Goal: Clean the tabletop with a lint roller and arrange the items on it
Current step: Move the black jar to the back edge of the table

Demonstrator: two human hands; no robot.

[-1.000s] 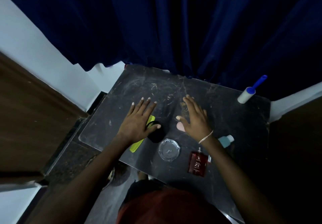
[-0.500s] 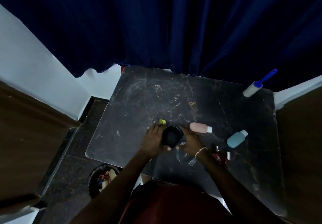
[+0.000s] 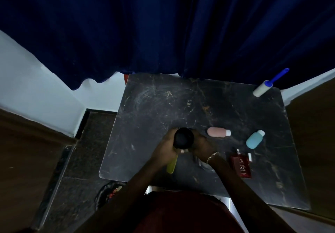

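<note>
A dark blue curtain (image 3: 163,29) hangs behind the work area, a white wall (image 3: 36,91) shows at left above dark stone flooring (image 3: 68,160), and a round bin (image 3: 108,193) sits on the floor.

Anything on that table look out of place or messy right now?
Yes. The pink bottle and blue bottle lie on their sides, the lint roller sits untouched at the far right corner, and pale scuffs and specks mark the tabletop.
</note>
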